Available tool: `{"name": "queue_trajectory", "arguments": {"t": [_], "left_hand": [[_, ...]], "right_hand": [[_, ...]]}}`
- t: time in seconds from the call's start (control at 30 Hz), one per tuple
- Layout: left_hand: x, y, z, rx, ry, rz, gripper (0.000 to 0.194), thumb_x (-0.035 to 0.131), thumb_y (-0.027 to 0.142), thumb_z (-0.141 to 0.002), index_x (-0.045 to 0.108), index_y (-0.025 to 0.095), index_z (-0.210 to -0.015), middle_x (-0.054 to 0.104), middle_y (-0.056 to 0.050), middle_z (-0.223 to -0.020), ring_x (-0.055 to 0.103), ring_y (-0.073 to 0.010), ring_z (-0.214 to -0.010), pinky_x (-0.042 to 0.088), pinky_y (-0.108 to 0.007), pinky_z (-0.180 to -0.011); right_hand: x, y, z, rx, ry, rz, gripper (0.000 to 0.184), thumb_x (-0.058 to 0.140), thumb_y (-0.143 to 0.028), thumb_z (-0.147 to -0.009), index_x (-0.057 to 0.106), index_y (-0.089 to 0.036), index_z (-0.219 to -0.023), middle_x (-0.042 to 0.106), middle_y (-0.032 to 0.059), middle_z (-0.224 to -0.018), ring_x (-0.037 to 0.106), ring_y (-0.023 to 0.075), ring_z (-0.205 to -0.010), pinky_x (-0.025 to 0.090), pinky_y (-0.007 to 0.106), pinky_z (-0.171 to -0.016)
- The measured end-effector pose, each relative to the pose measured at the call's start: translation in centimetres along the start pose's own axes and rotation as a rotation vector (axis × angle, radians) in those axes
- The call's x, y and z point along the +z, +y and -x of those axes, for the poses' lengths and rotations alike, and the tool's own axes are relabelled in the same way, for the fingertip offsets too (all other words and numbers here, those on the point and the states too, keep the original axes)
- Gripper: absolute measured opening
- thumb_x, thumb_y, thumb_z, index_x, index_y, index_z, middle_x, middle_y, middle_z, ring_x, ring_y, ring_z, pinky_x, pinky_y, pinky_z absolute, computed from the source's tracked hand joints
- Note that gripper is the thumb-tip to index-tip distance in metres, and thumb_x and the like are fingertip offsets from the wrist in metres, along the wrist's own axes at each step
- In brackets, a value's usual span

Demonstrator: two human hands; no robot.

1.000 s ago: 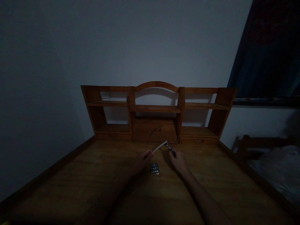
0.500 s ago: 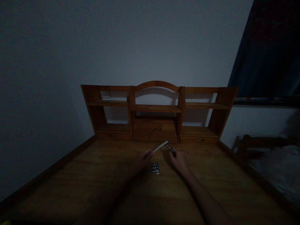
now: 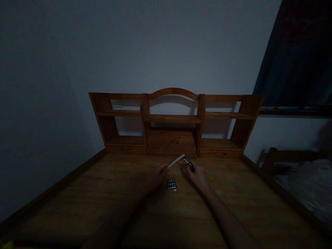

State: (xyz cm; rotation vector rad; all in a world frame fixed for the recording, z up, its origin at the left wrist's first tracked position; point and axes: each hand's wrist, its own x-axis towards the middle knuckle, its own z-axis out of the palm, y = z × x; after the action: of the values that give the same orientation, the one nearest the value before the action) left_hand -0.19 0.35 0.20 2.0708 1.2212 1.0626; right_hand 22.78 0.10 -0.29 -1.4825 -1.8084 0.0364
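Observation:
My left hand (image 3: 158,174) is closed round the near end of a pale, thin, slightly curved strip (image 3: 176,161), which slants up and to the right. In my right hand (image 3: 197,175) is a black-handled tool (image 3: 190,165) with a shiny metal shaft. Its tip meets or almost meets the strip's far end; the dim light hides its exact kind and whether they touch. Between my wrists, a small black rectangular set (image 3: 171,184) with rows of shiny pieces lies on the wooden desk (image 3: 181,214).
A wooden shelf unit (image 3: 172,118) stands along the desk's back edge against the wall. Raised wooden edging (image 3: 272,185) runs down the desk's right side. Beyond it are a wooden frame (image 3: 295,156) and pale bundled material (image 3: 308,186). A dark curtain (image 3: 298,58) hangs upper right.
The strip and the tool's tip have shifted slightly against each other, and the strip has turned a little in my left hand. Both hands keep their holds. The view has tipped slightly.

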Motion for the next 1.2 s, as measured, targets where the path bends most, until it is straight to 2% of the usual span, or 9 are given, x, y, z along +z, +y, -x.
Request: {"name": "queue_trajectory", "arguments": {"t": [0.2,0.4,0.7,0.87,1.2], "left_hand": [[-0.17,0.12,0.04,-0.001,-0.015,0.019,0.040,0.035,0.053,-0.091,0.057,0.020,-0.084,0.060,0.001,-0.078,0.054,-0.0148,-0.072,0.041,-0.024,-0.065],[-0.14,0.13,0.04,0.002,-0.022,0.046,0.039,0.035,0.052,-0.091,0.058,0.021,-0.086,0.061,0.000,-0.081,0.056,-0.0152,-0.076,0.042,-0.025,-0.068],[-0.10,-0.12,0.11,-0.001,-0.021,0.011,0.039,0.036,0.052,-0.091,0.059,0.020,-0.087,0.062,0.000,-0.081,0.055,-0.0150,-0.072,0.041,-0.025,-0.066],[0.00,-0.20,0.14,-0.018,-0.001,0.000,0.040,0.036,0.053,-0.090,0.060,0.021,-0.089,0.063,0.000,-0.083,0.057,-0.0163,-0.076,0.043,-0.026,-0.069],[0.06,-0.50,0.04,-0.013,0.005,-0.009,0.042,0.036,0.054,-0.090,0.060,0.021,-0.089,0.064,-0.001,-0.083,0.057,-0.0158,-0.073,0.043,-0.026,-0.068]], "right_hand": [[-0.10,-0.08,0.07,0.004,-0.013,0.011,0.026,0.042,-0.033,-0.089,0.063,-0.020,-0.098,0.072,0.0058,-0.082,0.067,0.0180,-0.070,0.038,0.022,-0.059],[0.08,0.02,0.06,0.007,-0.007,0.027,0.023,0.044,-0.031,-0.088,0.063,-0.021,-0.094,0.072,0.0049,-0.082,0.066,0.0178,-0.070,0.037,0.023,-0.060],[0.24,0.39,0.01,0.023,-0.014,0.036,0.026,0.042,-0.030,-0.088,0.061,-0.019,-0.103,0.072,0.0067,-0.083,0.066,0.0186,-0.072,0.037,0.023,-0.060],[0.34,0.47,-0.06,0.018,0.001,0.022,0.022,0.044,-0.029,-0.087,0.061,-0.020,-0.097,0.071,0.0051,-0.080,0.066,0.0180,-0.070,0.036,0.023,-0.058],[-0.26,-0.26,0.09,0.031,-0.001,0.031,0.029,0.044,-0.043,-0.091,0.062,-0.022,-0.100,0.072,0.0054,-0.082,0.067,0.0193,-0.072,0.038,0.023,-0.059]]}}
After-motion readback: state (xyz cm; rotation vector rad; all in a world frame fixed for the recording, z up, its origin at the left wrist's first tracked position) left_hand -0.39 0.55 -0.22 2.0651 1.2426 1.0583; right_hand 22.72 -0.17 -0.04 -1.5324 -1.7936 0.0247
